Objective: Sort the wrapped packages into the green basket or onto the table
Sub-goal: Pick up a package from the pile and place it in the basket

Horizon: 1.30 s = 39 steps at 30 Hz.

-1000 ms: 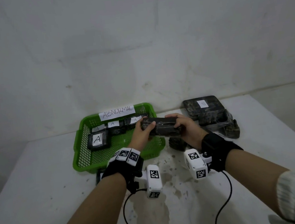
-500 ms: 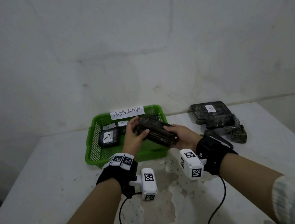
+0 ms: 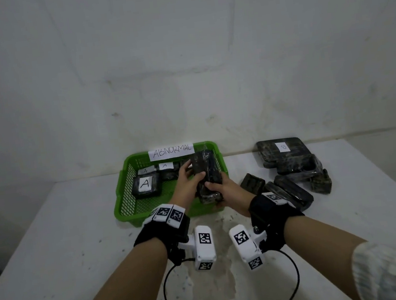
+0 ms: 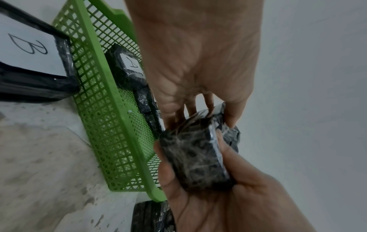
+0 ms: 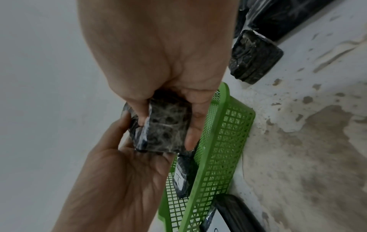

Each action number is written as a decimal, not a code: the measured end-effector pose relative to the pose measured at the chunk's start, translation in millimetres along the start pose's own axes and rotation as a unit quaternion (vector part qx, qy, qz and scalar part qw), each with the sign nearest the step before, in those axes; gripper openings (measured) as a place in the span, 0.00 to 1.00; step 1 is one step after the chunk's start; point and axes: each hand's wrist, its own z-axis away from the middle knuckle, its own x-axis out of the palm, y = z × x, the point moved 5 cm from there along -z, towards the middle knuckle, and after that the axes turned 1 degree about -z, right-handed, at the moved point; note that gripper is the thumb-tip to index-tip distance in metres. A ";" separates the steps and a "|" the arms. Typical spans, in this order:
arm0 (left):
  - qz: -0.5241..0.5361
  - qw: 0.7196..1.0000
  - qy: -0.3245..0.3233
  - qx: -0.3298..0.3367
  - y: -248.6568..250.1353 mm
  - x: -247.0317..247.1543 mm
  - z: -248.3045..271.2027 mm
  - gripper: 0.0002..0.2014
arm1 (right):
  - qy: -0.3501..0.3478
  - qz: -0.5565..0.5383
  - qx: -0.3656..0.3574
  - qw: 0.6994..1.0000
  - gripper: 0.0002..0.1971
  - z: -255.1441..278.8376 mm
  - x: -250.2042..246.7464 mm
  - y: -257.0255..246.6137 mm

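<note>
A dark wrapped package (image 3: 206,176) is held lengthwise over the right part of the green basket (image 3: 123,201); no label shows on it. My left hand (image 3: 194,170) grips its left side, thumb on top. My right hand (image 3: 216,192) grips its near end, thumb on top and fingers under it. The left wrist view shows the package (image 4: 194,157) between both hands, just above the basket rim (image 4: 111,125). In the right wrist view my fingers curl round the package (image 5: 164,128). Several packages labelled A (image 3: 145,185) lie in the basket.
A paper sign reading ABNORMAL (image 3: 171,151) is on the basket's far rim. A pile of dark packages (image 3: 291,163), one labelled B, lies on the white table (image 3: 55,254) to the right. Another B package (image 4: 29,62) lies close against the basket's outside.
Both hands have turned the package from crosswise to lengthwise and carried it left and forward, from beside the basket's right edge to over its right part.
</note>
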 end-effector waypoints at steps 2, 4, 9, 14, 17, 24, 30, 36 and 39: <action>-0.014 1.000 0.000 0.015 2.7 -0.6 0.2 0.28 | -0.004 0.018 0.004 1.000 0.28 1.7 -1.4 -0.3; -0.024 0.999 -0.010 0.026 5.8 2.0 1.9 0.27 | 0.000 0.022 0.001 1.000 0.29 1.3 -1.7 -0.5; -0.070 0.997 -0.002 0.045 7.5 10.6 6.0 0.27 | 0.054 0.079 -0.034 0.995 0.25 0.8 -2.9 -1.7; -0.043 0.998 0.000 0.055 9.1 11.1 9.2 0.26 | 0.059 0.044 -0.026 0.997 0.26 0.1 -0.6 -3.4; -0.034 0.998 -0.012 0.055 9.9 12.4 9.8 0.25 | 0.055 -0.002 -0.032 0.998 0.28 0.3 -0.7 -7.3; -0.064 0.995 0.019 0.076 6.8 18.3 8.3 0.21 | 0.108 0.070 -0.041 0.991 0.23 -1.8 -4.5 -15.0; -0.122 0.988 0.032 0.090 3.8 15.0 0.7 0.17 | 0.067 0.039 -0.010 0.997 0.24 6.4 -2.1 -16.3; -0.111 0.991 0.007 0.068 -2.1 16.7 3.8 0.14 | 0.110 0.082 -0.020 0.990 0.28 -4.6 -9.0 -16.6; -0.119 0.991 0.009 0.056 -0.9 16.6 5.2 0.13 | 0.103 0.093 -0.012 0.990 0.27 -11.1 -11.9 -11.3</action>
